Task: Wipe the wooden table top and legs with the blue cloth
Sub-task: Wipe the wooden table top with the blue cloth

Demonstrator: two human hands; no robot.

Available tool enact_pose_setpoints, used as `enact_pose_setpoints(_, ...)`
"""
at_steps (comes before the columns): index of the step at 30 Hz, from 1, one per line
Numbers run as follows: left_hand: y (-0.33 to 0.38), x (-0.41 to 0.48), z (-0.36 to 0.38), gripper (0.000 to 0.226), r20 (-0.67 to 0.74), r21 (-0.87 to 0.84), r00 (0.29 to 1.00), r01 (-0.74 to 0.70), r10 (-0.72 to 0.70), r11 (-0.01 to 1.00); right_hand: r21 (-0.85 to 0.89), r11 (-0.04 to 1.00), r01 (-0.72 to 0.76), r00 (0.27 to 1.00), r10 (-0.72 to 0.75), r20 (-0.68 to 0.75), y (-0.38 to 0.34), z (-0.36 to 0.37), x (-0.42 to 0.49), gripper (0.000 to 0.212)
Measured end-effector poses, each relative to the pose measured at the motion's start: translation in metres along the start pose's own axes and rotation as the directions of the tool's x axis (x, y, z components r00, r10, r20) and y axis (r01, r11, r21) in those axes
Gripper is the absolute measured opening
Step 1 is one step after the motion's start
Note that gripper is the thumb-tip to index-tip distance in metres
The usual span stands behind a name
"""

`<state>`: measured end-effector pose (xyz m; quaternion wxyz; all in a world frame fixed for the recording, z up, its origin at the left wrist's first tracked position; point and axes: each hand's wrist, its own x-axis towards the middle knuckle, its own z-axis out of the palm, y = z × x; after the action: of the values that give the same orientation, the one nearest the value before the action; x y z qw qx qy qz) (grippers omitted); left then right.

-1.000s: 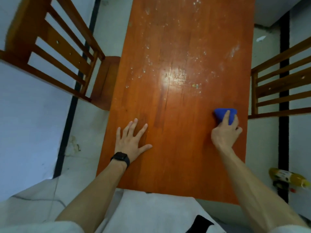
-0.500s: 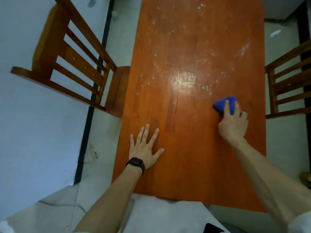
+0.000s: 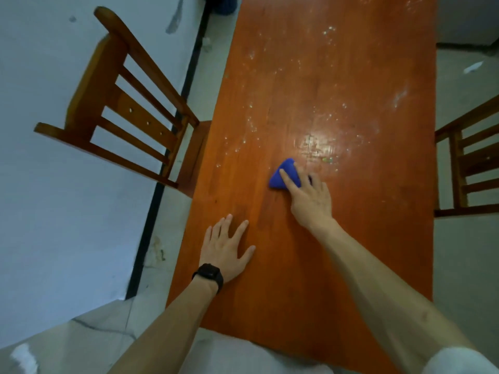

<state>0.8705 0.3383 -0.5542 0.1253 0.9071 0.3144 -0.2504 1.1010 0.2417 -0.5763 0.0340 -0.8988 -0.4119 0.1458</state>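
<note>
Right hand [image 3: 310, 197] presses the bunched blue cloth [image 3: 285, 174] with fingers extended; so small a wad may just smear the white specks [image 3: 328, 159] across the wooden table top [image 3: 297, 292].

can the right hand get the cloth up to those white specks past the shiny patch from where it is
Probably yes. The right hand presses the blue cloth just short of the specks, and nothing stands on the table top between them.

Head-worn view looks steeply down, close over the table [image 3: 337, 238].
</note>
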Motion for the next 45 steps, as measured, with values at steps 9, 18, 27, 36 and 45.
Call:
enact_pose_setpoints(9, 0.116, 0.102, -0.025, 0.069, -0.274, -0.142, 0.96, -0.105, 0.063, 0.984, 0.277, 0.711, -0.647, 0.713, 0.692, -0.112, 0.147, -0.053, -0.043, 0.064)
enact_pose_setpoints(18, 0.16, 0.144, -0.005, 0.062, -0.302, -0.23, 0.952, -0.03, -0.042, 0.973, 0.099, 0.995, -0.011, 0.986, 0.027, -0.162, 0.079, -0.001, -0.006, 0.068)
enact_pose_setpoints(27, 0.161, 0.153, -0.008, 0.066, -0.277, -0.182, 0.958, 0.017, -0.067, 0.983, 0.421, 0.26, -0.869, 0.307, 0.951, 0.047, 0.262, -0.023, -0.09, 0.062)
enact_pose_setpoints(36, 0.162, 0.154, -0.011, 0.067, -0.272, -0.173, 0.959, 0.031, -0.078, 0.984, 0.213, 0.973, -0.089, 0.958, 0.143, -0.25, 0.091, -0.02, 0.011, 0.066)
enact_pose_setpoints(45, 0.162, 0.155, -0.009, 0.067, -0.272, -0.187, 0.959, 0.022, -0.073, 0.982, 0.343, 0.541, -0.768, 0.526, 0.838, -0.143, 0.203, -0.007, -0.082, 0.058)
